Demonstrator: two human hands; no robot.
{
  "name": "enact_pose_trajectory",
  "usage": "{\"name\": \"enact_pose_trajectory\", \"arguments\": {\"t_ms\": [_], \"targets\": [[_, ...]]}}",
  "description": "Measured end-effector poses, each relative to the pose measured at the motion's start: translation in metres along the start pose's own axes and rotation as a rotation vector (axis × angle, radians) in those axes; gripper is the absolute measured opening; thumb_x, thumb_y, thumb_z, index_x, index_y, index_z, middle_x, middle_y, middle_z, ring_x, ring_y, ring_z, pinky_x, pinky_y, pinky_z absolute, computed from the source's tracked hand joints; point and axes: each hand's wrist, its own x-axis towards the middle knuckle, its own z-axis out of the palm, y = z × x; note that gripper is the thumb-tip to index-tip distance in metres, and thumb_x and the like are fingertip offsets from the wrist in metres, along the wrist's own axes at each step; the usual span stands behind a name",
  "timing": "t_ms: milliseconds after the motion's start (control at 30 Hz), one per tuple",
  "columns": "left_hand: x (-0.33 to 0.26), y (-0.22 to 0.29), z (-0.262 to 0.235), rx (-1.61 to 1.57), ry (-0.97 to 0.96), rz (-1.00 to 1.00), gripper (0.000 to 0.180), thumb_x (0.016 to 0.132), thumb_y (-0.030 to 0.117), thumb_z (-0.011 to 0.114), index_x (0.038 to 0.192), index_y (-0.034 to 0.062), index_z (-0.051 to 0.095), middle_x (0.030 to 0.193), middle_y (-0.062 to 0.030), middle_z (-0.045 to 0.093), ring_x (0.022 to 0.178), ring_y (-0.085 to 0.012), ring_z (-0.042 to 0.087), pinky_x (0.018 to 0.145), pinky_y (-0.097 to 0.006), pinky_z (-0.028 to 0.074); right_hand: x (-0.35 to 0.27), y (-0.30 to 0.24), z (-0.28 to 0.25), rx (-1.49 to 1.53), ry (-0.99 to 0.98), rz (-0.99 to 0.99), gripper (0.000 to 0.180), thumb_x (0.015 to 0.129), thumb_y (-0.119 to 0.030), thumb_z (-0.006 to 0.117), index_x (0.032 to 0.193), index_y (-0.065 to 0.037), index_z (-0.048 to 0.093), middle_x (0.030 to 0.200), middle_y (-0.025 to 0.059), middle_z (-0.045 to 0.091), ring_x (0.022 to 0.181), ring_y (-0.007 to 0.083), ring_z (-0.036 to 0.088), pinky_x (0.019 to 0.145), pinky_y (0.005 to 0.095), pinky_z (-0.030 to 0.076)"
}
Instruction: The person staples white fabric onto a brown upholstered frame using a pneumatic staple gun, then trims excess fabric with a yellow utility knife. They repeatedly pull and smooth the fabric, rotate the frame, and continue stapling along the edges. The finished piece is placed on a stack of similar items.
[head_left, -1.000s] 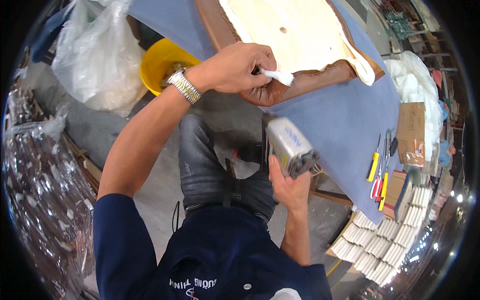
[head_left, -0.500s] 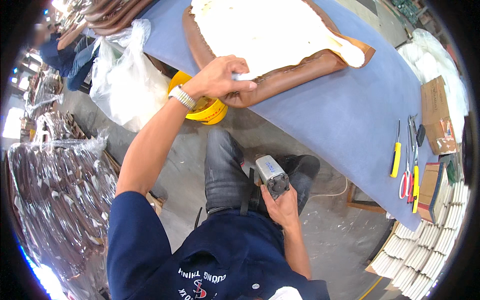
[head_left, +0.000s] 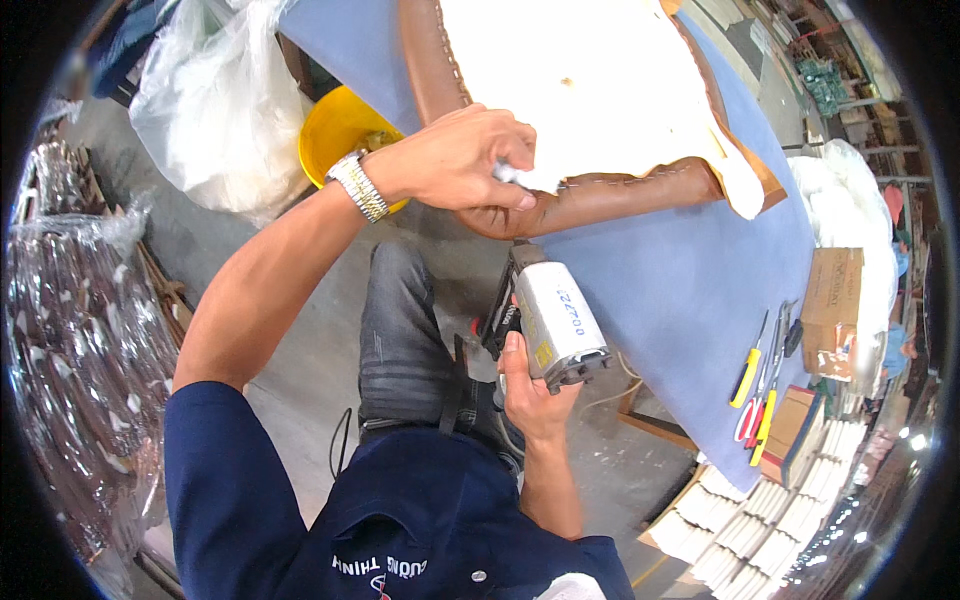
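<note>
A brown leather upholstered piece (head_left: 640,187) with a row of staples along its edge lies on the blue table (head_left: 640,290). White padding (head_left: 590,90) covers its middle. My left hand (head_left: 465,155), a metal watch on its wrist, pinches a tuft of white wadding (head_left: 512,175) at the near left corner, thumb against the leather. My right hand (head_left: 530,385) is wrapped round the handle of a pneumatic staple gun (head_left: 562,315) with a silver body. The gun's black nose is just below the leather corner; whether they touch I cannot tell.
A yellow bucket (head_left: 335,130) stands under the table's left edge beside a plastic bag (head_left: 215,110). Screwdrivers (head_left: 745,378) and other hand tools lie on the right, near a cardboard box (head_left: 833,295) and stacked white strips (head_left: 770,525). Wrapped brown pieces (head_left: 85,350) are piled at left.
The staple gun has come up from my lap toward the leather corner, its nose now turned to the table. My left hand stays at that corner. The whole view has shifted.
</note>
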Motion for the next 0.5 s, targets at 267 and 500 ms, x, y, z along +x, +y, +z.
{"name": "enact_pose_trajectory", "arguments": {"t_ms": [267,500], "targets": [[0.046,0.049,-0.006,0.392,-0.269,-0.13,0.052,0.08,0.053,0.071,0.075,0.0013,0.073,0.065,-0.0175,0.068,0.067,-0.0357,0.067,0.085,-0.041,0.045,-0.019,-0.008,-0.012,-0.308,0.001,-0.032,0.026,0.088,-0.002,0.074,0.112,0.006,0.067,0.105,0.0196,0.071,0.091,0.0321,0.072,0.081,0.0403,0.055],[0.024,0.017,-0.01,-0.029,-0.226,-0.097,0.044,0.084,0.043,0.073,0.067,0.0021,0.066,0.058,-0.0104,0.059,0.062,-0.033,0.058,0.092,-0.041,0.042,-0.037,-0.001,-0.02,-0.157,0.041,0.1,0.027,0.089,-0.003,0.073,0.114,0.005,0.067,0.105,0.0189,0.072,0.094,0.0319,0.072,0.084,0.0396,0.054]]}}
